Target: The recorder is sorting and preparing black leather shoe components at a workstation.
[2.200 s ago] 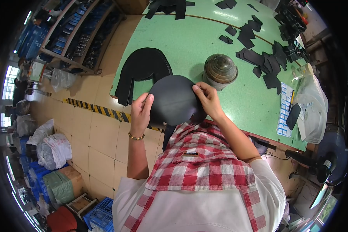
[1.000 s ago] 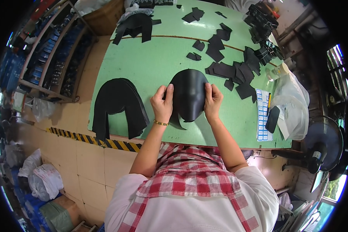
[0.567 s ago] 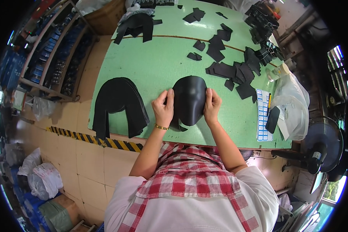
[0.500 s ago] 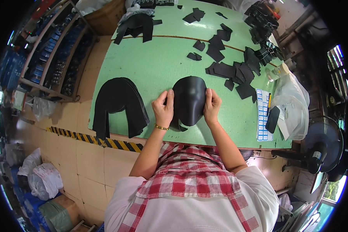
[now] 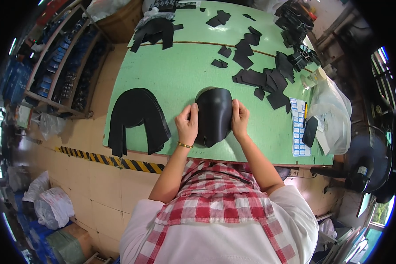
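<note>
Between my hands, just above the green table (image 5: 163, 70), a smooth black leather-like piece (image 5: 214, 115) bulges into a rounded, glossy curve. My left hand (image 5: 187, 123) pinches its left edge, thumb towards me and fingers curled behind. On the opposite edge, my right hand (image 5: 240, 119) grips it the same way. The piece's lower end narrows to a rounded tip near the table's front edge. To the left of my left hand lies a stack of black horseshoe-shaped pieces (image 5: 138, 105), with their legs pointing towards me.
Black scraps (image 5: 251, 78) are scattered over the right and far table. More horseshoe pieces (image 5: 156, 31) lie far left. At right are a labelled sheet (image 5: 298, 132), a yellow pen (image 5: 305, 112), a dark phone-like object (image 5: 310, 132) and a plastic bag (image 5: 334, 110). A fan (image 5: 367, 160) stands beside the table.
The black piece has flexed a little between my hands, and its lower tip now looks closed where a loose curled edge showed before. The whole view has shifted slightly.
</note>
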The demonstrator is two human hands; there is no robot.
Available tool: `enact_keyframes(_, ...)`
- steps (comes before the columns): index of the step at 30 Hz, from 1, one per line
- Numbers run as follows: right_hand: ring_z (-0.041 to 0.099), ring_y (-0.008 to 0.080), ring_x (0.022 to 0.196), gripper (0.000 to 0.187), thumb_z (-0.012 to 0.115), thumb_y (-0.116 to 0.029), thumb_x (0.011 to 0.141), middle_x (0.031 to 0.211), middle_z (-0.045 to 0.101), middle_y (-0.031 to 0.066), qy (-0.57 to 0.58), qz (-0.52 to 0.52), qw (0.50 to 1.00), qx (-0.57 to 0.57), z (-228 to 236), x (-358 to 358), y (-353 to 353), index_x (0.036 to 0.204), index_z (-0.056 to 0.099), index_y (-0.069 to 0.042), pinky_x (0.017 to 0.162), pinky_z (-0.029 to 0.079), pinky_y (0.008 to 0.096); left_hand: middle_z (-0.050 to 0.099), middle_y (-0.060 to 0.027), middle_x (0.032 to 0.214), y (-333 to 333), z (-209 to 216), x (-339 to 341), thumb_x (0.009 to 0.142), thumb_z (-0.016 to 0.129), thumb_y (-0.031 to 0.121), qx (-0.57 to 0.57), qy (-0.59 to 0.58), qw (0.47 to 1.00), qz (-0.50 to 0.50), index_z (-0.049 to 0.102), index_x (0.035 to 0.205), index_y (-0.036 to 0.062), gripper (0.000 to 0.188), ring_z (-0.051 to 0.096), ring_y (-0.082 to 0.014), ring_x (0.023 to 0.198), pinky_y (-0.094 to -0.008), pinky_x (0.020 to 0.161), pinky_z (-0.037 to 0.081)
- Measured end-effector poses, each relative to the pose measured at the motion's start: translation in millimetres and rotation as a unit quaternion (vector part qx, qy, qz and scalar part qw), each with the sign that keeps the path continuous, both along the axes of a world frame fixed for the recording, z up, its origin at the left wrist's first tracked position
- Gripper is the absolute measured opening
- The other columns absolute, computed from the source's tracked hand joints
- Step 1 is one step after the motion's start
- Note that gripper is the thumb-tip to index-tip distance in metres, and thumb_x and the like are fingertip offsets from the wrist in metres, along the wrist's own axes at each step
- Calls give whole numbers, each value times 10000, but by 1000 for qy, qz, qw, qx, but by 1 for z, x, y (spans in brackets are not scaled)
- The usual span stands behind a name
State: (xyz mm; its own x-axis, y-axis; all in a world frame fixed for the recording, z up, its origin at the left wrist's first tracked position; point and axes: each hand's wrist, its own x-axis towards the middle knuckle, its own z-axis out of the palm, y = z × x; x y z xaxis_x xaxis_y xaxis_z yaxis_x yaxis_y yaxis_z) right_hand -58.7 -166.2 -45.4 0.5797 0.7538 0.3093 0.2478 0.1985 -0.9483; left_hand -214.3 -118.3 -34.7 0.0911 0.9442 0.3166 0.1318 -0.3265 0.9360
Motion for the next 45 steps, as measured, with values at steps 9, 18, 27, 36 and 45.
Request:
enact_keyframes(9, 295, 47, 587, 359, 445, -238, 934, 594, 333, -44, 69, 81, 992, -61, 23, -13, -43, 665, 421, -1, 485, 258, 241, 305, 90, 633, -36, 44, -50, 916, 484, 196, -186, -63, 968, -154, 451, 663, 38, 300, 265, -15, 601, -213, 514, 229)
enact_keyframes(18, 302, 52, 584, 369, 451, -236, 932, 585, 340, -28, 27, 156, 983, -91, 39, -37, -66, 652, 415, 2, 498, 285, 249, 619, -19, 816, -35, 55, -74, 860, 561, 103, -187, -90, 953, -221, 595, 928, -28, 152, 528, -33, 735, -178, 669, 417)
enact_keyframes(27, 402, 71, 633, 314, 489, -244, 909, 637, 467, 21, 36, 211, 966, -145, 33, -36, -69, 752, 524, 25, 570, 366, 247, 631, -29, 799, -40, 56, -72, 817, 595, 66, -205, -56, 952, -221, 611, 892, -46, 136, 556, -45, 712, -188, 637, 454)
enact_keyframes(36, 513, 69, 731, 267, 638, -217, 795, 810, 587, 21, 172, 384, 894, -157, 63, -24, -56, 899, 595, 26, 645, 416, 220, 614, -6, 729, -42, 58, -67, 819, 597, 90, -213, -14, 946, -245, 612, 857, -45, 141, 541, -32, 646, -180, 576, 441)
enact_keyframes(45, 550, 68, 653, 231, 663, -196, 777, 725, 606, 10, 132, 391, 886, -210, 70, -25, -53, 862, 628, 16, 582, 446, 208, 631, -33, 780, -43, 67, -58, 818, 592, 67, -193, 46, 943, -266, 607, 891, -54, 142, 566, -46, 682, -180, 605, 456)
